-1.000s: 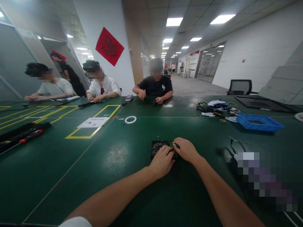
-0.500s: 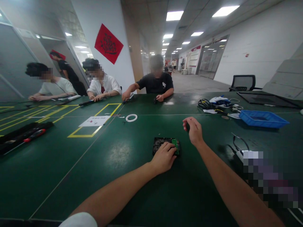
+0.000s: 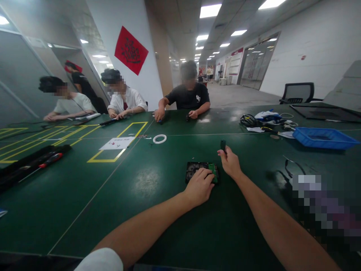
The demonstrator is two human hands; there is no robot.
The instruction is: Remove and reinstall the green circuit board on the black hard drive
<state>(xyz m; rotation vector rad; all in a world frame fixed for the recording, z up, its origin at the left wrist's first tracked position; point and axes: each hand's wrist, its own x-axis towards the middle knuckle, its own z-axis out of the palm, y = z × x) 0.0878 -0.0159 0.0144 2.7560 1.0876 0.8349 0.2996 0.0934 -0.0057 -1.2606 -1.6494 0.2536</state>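
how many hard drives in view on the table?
1: the hard drive lies under the left hand; the right hand, beside it, holds a small black part. Co-workers' items are too small to tell.

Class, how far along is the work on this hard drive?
Done: the hard drive lies on the green table, green circuit board facing up. In hand: the left hand steadies it; the right hand holds a small dark tool raised beside it. Left: the board sits on the drive, apparently not yet off.

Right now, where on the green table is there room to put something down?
Bare table lies left of the hard drive, bordered by the yellow outline and the white ring. It's crowded around the blue tray and cables.
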